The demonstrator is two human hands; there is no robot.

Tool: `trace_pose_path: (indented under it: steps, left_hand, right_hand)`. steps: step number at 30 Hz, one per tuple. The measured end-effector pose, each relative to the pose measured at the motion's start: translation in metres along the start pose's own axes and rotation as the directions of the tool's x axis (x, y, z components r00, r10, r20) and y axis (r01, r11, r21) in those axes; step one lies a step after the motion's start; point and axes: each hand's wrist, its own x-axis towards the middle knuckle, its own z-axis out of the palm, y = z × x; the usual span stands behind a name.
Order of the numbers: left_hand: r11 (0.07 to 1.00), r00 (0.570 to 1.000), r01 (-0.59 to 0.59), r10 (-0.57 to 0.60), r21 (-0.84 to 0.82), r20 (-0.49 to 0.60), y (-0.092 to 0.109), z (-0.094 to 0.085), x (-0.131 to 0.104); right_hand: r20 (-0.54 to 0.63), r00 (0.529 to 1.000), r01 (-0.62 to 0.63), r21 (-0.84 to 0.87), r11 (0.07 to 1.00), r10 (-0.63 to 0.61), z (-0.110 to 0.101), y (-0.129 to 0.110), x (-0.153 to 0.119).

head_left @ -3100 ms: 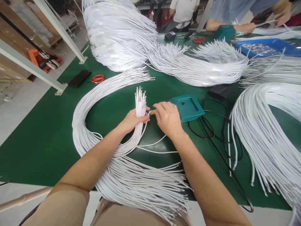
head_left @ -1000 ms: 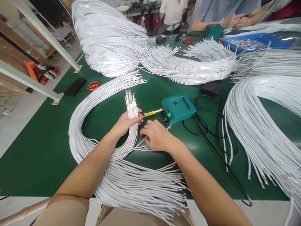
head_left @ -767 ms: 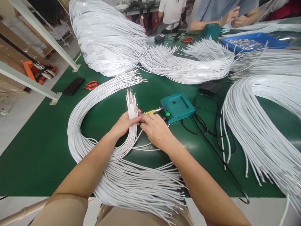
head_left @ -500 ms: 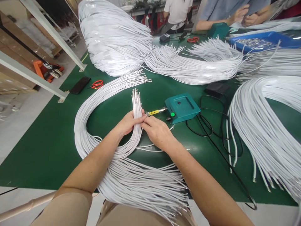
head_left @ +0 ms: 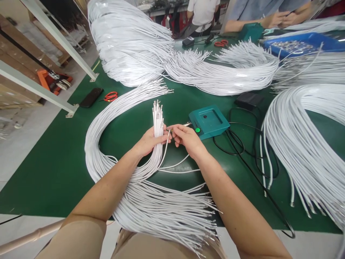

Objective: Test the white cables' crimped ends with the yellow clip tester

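Observation:
My left hand [head_left: 152,140] is closed around a bundle of white cables [head_left: 158,122], its cut ends with metal tips pointing up. One single cable [head_left: 167,140] stands apart from the bundle, by my left fingertips. My right hand [head_left: 187,138] is just to the right, thumb and forefinger pinched together close to that cable's tip. What the pinch holds is hidden. Behind these fingers, a slim metal piece [head_left: 187,124] sticks out toward the teal box [head_left: 210,122] with a lit green button [head_left: 197,130]. The bundle loops left across the green table [head_left: 48,172].
Big heaps of white cables [head_left: 129,43] lie at the back, with more cables [head_left: 304,151] at the right. Orange-handled scissors [head_left: 111,96] and a black phone [head_left: 91,98] lie left. A blue tray [head_left: 323,43] holds small metal parts. Black cords [head_left: 250,172] trail right. Another person's hands [head_left: 285,18] work opposite.
My right hand has shifted slightly up and right, now covering the yellow tool seen before. The single cable now shows upright between my hands.

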Motion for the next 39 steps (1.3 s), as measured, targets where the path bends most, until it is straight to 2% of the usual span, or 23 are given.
trace_pose_path:
  steps: [4,8,13,19,22,24,25,27,28,30,31,33,35,37,39]
  left_hand:
    - [1.0,1.0,-0.016,0.016,0.012,0.011,-0.001,0.0,0.0]
    - [0.999,0.999,-0.032,0.032,0.021,0.015,-0.002,-0.001,0.0]
    - [0.997,1.0,-0.013,0.015,0.076,-0.02,0.0,-0.003,-0.001]
    - [0.987,0.997,-0.015,0.027,0.159,-0.074,0.001,-0.005,-0.002]
    - [0.985,0.995,-0.019,0.035,0.169,-0.092,0.0,-0.004,-0.002]
    - [0.986,0.994,-0.02,0.037,0.167,-0.102,0.0,-0.003,-0.001]
    - [0.987,0.994,-0.017,0.034,0.161,-0.104,-0.001,-0.003,-0.001]
    - [0.99,0.994,-0.006,0.021,0.142,-0.105,-0.002,-0.002,0.001]
    - [0.991,0.994,-0.002,0.016,0.131,-0.105,-0.003,-0.001,0.002]
    - [0.994,0.993,0.0,0.013,0.113,-0.115,-0.005,-0.002,0.005]
    - [0.994,0.992,-0.001,0.015,0.108,-0.129,-0.006,-0.003,0.006]
    - [0.995,0.986,-0.004,0.021,0.104,-0.165,-0.007,-0.005,0.008]
    - [0.994,0.981,-0.002,0.022,0.106,-0.192,-0.008,-0.007,0.009]
    - [0.994,0.98,0.001,0.019,0.106,-0.197,-0.008,-0.008,0.009]
    - [0.994,0.98,0.0,0.022,0.111,-0.198,-0.008,-0.008,0.009]
  right_hand:
    - [0.01,0.999,-0.036,0.035,0.999,0.036,0.0,-0.002,-0.004]
    - [-0.039,0.999,-0.037,-0.011,0.999,0.037,0.001,-0.002,-0.005]
    - [-0.08,0.996,0.02,-0.114,0.993,-0.029,0.001,0.002,-0.004]
    - [-0.049,0.997,0.049,-0.177,0.983,-0.059,0.001,0.008,-0.001]
    - [-0.04,0.994,0.087,-0.304,0.949,-0.104,0.0,0.012,-0.001]
    - [-0.025,0.973,0.19,-0.488,0.852,-0.231,-0.002,0.014,-0.002]
    - [0.01,0.947,0.261,-0.605,0.752,-0.321,-0.003,0.014,-0.003]
    - [0.153,0.876,0.373,-0.816,0.442,-0.458,-0.006,0.013,-0.005]
    - [0.237,0.845,0.396,-0.88,0.263,-0.479,-0.008,0.011,-0.005]
    - [0.355,0.817,0.382,-0.923,-0.034,-0.455,-0.012,0.004,-0.005]
    - [0.373,0.815,0.356,-0.926,-0.126,-0.443,-0.014,0.0,-0.004]
    - [0.37,0.82,0.303,-0.928,-0.217,-0.437,-0.02,-0.01,0.002]
    - [0.356,0.838,0.279,-0.931,-0.235,-0.413,-0.025,-0.02,0.01]
    - [0.352,0.864,0.295,-0.933,-0.205,-0.36,-0.028,-0.027,0.018]
    - [0.331,0.884,0.31,-0.944,-0.117,-0.33,-0.027,-0.032,0.024]
